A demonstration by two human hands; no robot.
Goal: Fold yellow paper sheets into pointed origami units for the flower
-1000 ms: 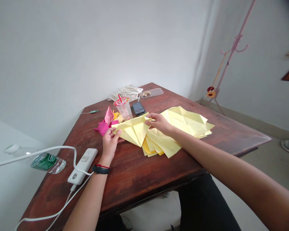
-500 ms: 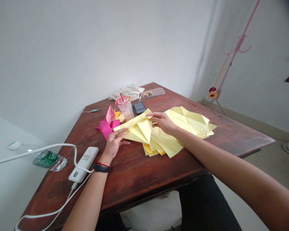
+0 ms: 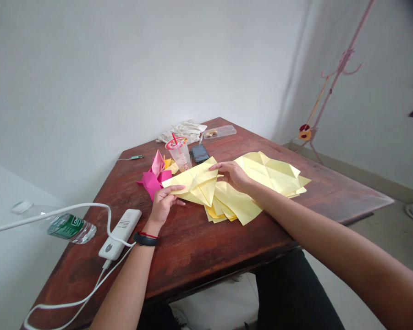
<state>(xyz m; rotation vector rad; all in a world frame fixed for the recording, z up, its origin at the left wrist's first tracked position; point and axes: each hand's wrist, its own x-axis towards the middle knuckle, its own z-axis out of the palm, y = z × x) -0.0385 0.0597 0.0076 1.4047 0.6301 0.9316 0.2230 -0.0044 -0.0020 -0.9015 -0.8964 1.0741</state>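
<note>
We grip a creased, pale-yellow folded sheet [image 3: 194, 182] over the middle of the dark reddish desk [image 3: 192, 259], our left hand [image 3: 162, 204] pinching its left end, our right hand [image 3: 233, 175] its upper right corner. From it, at one o'clock, a shallow clear tray [image 3: 227, 131] holds small pale pieces [image 3: 211, 133]; at eleven stands a translucent cup [image 3: 180, 157] with a straw, its contents unclear to us. Pointed pink folded paper [image 3: 152, 183] sits at nine, crinkled yellow sheets [image 3: 268, 172] at three.
</note>
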